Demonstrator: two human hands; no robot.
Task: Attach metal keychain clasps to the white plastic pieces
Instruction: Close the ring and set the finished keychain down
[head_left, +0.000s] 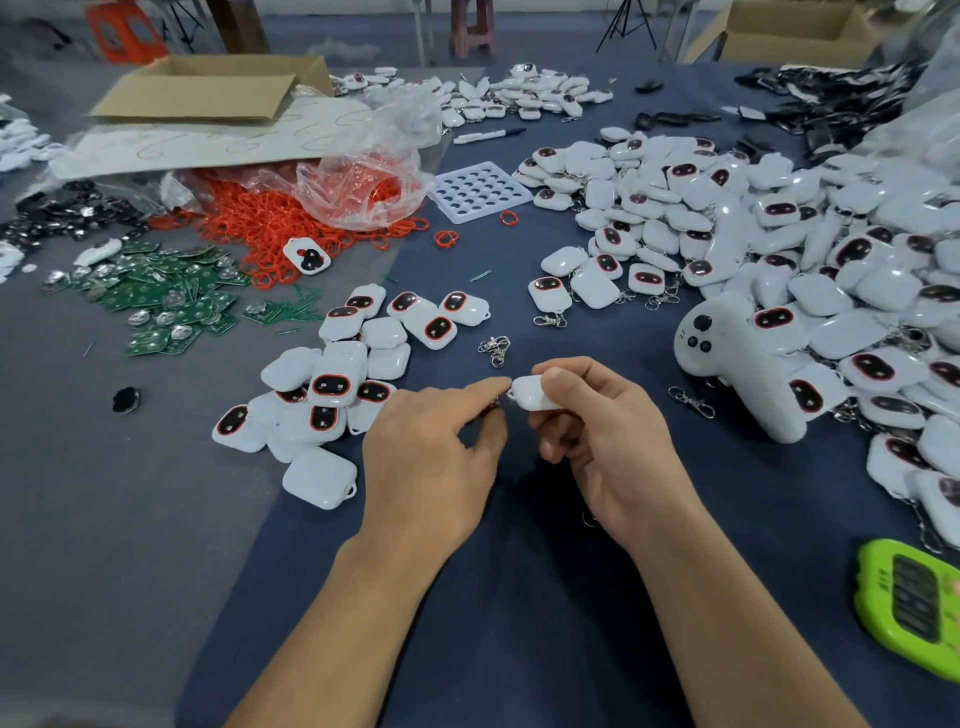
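My right hand (597, 431) grips a white plastic piece (530, 393) between thumb and fingers above the blue cloth. My left hand (436, 457) pinches a small metal clasp (496, 402) right at the piece's left end; the clasp is mostly hidden by my fingertips. A small pile of white pieces without clasps (332, 384) lies to the left of my hands. Loose metal clasps (494, 349) lie just beyond my hands, and another clasp (691, 401) lies to the right.
A large heap of white pieces with clasps (779, 249) fills the right side, with a white controller-shaped device (737, 364) on it. Green circuit boards (156, 296), red rings (291, 218), a white hole tray (480, 191), a cardboard box (208, 88) and a green gadget (914, 603) surround the work area.
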